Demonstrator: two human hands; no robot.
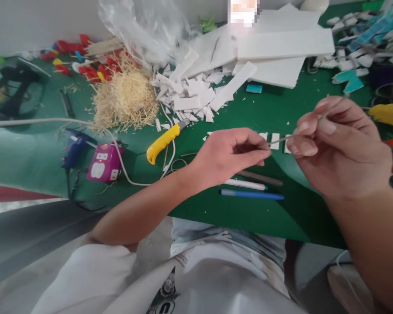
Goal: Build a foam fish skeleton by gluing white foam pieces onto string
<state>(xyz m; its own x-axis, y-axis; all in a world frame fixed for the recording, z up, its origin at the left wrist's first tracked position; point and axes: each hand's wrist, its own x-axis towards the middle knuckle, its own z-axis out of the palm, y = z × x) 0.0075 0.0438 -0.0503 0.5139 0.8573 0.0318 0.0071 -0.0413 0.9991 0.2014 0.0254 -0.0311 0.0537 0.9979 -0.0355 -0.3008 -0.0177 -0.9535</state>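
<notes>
Between my two hands a thin grey-brown cord [279,140] is stretched above the green table [196,209]. My left hand [227,155] pinches one end between thumb and fingers. The fingers of my right hand [343,144] are closed on the other part, and a length of cord sticks out above them. Small white rectangular pieces [275,141] lie on the table behind the cord, partly covered by my hands. Near my left wrist lie a white marker [247,184], a blue pen [252,194] and a flat grey strip [262,177].
A yellow utility knife [163,143] lies left of centre. Further left are a blue glue gun [74,146], a purple power adapter [105,162] and a white cable [126,172]. White foam scraps [196,93], foam sheets [281,43] and a wooden stick pile [131,96] fill the back.
</notes>
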